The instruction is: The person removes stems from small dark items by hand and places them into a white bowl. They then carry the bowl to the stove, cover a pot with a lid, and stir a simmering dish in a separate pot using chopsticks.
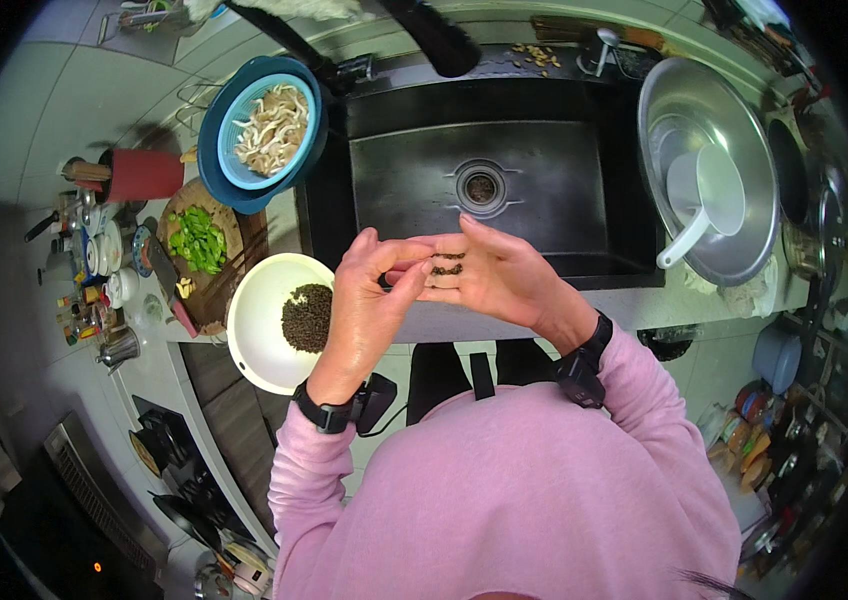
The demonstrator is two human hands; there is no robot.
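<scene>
Over the near edge of the black sink [480, 240], my right hand [499, 277] is palm up with small dark peppercorn-like grains [446, 268] lying in rows across its fingers. The thumb and fingertips of my left hand [379, 289] reach to those fingers, beside the grains; whether a grain is pinched between them cannot be told. Below and left of my left hand, a white bowl [259, 330] holds a heap of similar dark grains [308, 319], partly hidden by that hand.
A blue basin [210, 150] with a light-blue colander of sliced mushrooms [274, 135] stands left of the sink. Chopped green peppers [197, 240] lie on a round wooden board [225, 202] beside a cleaver [165, 270]. On the right, a large metal basin [758, 225] holds a white dipper [709, 195].
</scene>
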